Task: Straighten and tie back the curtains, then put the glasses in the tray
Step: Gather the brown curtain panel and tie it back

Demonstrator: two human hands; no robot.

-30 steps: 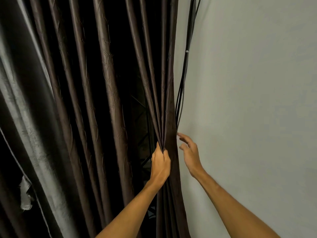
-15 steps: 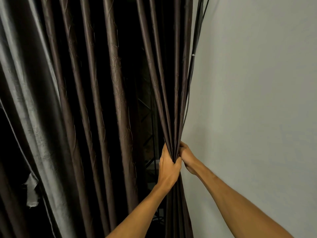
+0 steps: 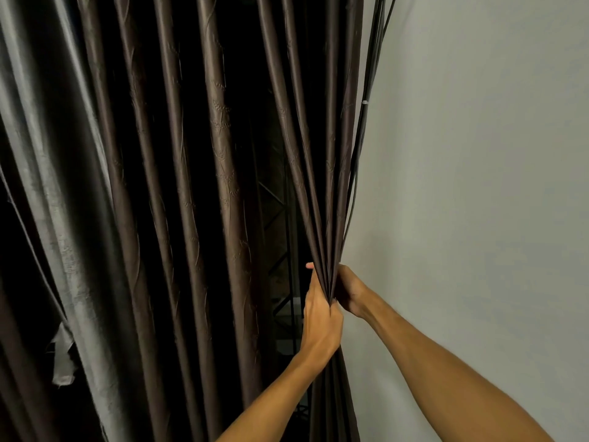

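Observation:
A dark brown curtain [image 3: 223,173] hangs in long vertical folds across the left and middle of the view. Its right edge is gathered into a tight bunch [image 3: 328,250] beside the wall. My left hand [image 3: 320,317] grips that bunch from the left, fingers curled round the folds. From the wall side my right hand [image 3: 349,293] holds the same bunch just above and behind, its fingers hidden in the cloth. No glasses or tray are in view.
A plain grey wall [image 3: 478,186] fills the right half. Black cables [image 3: 363,129] run down the wall's edge next to the curtain. A second, shinier grey curtain [image 3: 54,186] hangs at far left. Behind the gap stands a dark metal truss [image 3: 280,218].
A second ago my right hand was open near the wall; it has since closed on the gathered folds. Both hands hold the bunch against the wall edge.

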